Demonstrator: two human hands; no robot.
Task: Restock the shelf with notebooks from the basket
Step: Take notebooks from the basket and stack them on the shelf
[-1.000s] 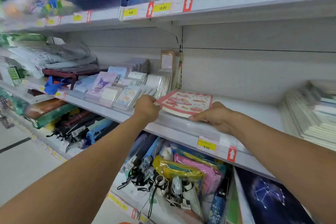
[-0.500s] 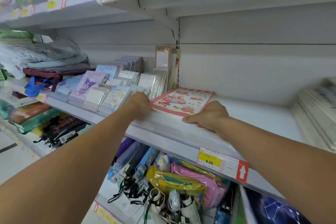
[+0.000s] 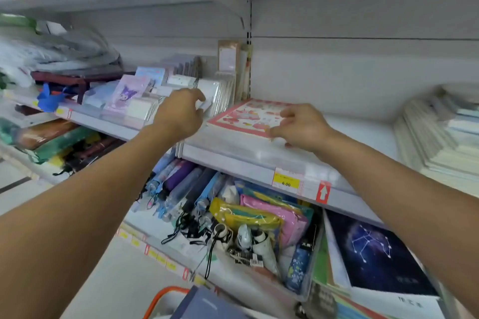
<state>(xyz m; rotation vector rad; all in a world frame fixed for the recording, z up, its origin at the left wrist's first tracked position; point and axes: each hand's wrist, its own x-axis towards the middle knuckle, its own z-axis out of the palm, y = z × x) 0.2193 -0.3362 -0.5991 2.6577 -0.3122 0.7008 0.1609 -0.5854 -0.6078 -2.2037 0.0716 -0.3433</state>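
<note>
Here, at nine o'clock on the middle shelf [image 3: 233,155], small character notepads [image 3: 124,96] stand in rows. The left hand [image 3: 178,114] reaches over them, its fingers loosely curled at a clear-wrapped pack [image 3: 207,105]; whether it pinches the pack cannot be told. Just to the right, a pink-bordered notebook [image 3: 246,116] lies flat near the shelf's front edge. The right hand [image 3: 302,124] sits at its three o'clock corner, fingers spread apart, fingertips touching the cover. At six o'clock, the orange-rimmed basket [image 3: 166,295] holds a dark blue notebook [image 3: 204,305].
</note>
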